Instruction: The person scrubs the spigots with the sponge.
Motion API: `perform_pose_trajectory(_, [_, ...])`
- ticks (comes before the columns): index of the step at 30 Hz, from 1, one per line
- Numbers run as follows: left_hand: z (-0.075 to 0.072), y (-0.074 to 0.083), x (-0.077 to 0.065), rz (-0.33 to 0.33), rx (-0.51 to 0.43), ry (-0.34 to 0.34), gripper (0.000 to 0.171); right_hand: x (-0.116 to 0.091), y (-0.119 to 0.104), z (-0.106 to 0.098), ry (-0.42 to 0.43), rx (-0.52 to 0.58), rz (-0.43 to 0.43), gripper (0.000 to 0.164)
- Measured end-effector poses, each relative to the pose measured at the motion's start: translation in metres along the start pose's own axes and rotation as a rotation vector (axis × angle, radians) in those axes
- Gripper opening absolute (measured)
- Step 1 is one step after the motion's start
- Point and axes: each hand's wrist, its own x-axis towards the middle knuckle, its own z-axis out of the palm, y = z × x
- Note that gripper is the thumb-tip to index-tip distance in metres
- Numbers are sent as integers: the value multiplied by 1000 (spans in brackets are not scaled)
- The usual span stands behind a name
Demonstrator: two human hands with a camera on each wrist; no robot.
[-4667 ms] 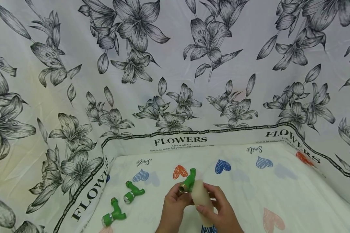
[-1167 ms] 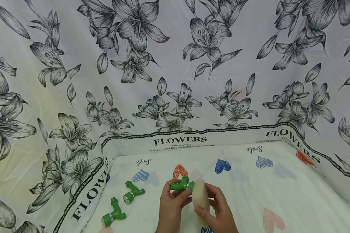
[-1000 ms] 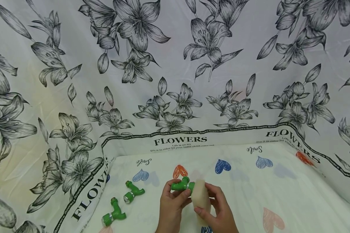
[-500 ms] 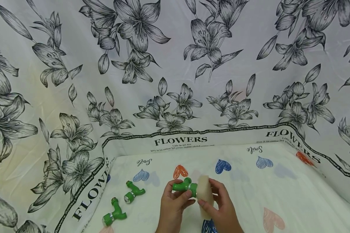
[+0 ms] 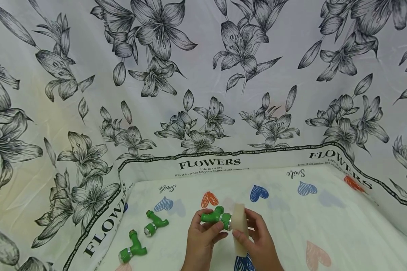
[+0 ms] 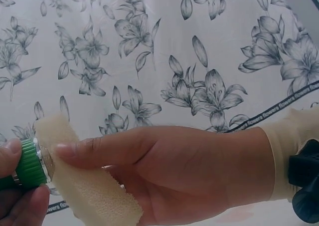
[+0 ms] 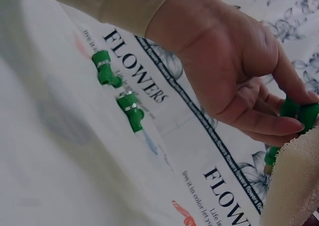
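My left hand [image 5: 201, 239] grips a green plastic tap [image 5: 211, 216] near the middle of the head view, thumb across its body. The tap's ribbed knob end with a silver ring faces right, against a pale beige sponge [image 5: 239, 220]. My right hand [image 5: 257, 241] pinches that sponge, thumb on the near face and fingers behind. In the left wrist view, the right thumb presses the sponge [image 6: 94, 191] beside the ribbed knob [image 6: 31, 163]. The right wrist view has the left hand [image 7: 224, 61] curled at the tap, partly hidden by the sponge [image 7: 294, 181].
Two more green taps, one farther back [image 5: 156, 223] and one nearer [image 5: 133, 248], lie left of the hands on a white cloth [image 5: 281, 226] printed with hearts. A flower-patterned curtain [image 5: 203, 75] rises behind and along both sides.
Since the oldest frame, the tap has been turned so its knob end points right at the sponge. Lately the sponge has shifted slightly right and stands more upright, showing more of the knob's silver ring.
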Motion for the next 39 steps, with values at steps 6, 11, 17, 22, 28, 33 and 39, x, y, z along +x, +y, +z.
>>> perform_pose_trajectory(6, [0,-2,0,15,-9,29,51,-5,-6,5,-8,7,-13,67])
perform_pose_trajectory(11, [-2,-4,1,42,-16,50,48,-13,-10,8,-25,3,-87,65])
perform_pose_trajectory(17, [-3,-4,2,38,-26,55,47,-15,-13,9,-26,-13,-135,65])
perform_pose_trajectory(22, [-4,-4,2,24,-23,49,50,-12,-11,8,-22,-42,-136,66])
perform_pose_trajectory(28, [-5,-4,0,-6,-23,38,52,-5,-2,4,-7,-76,-121,67])
perform_pose_trajectory(33, [-6,-4,-1,-6,-11,14,51,1,2,1,-1,-78,-38,69])
perform_pose_trajectory(39, [-6,-4,-2,6,-3,-18,50,4,1,-1,4,-66,40,73])
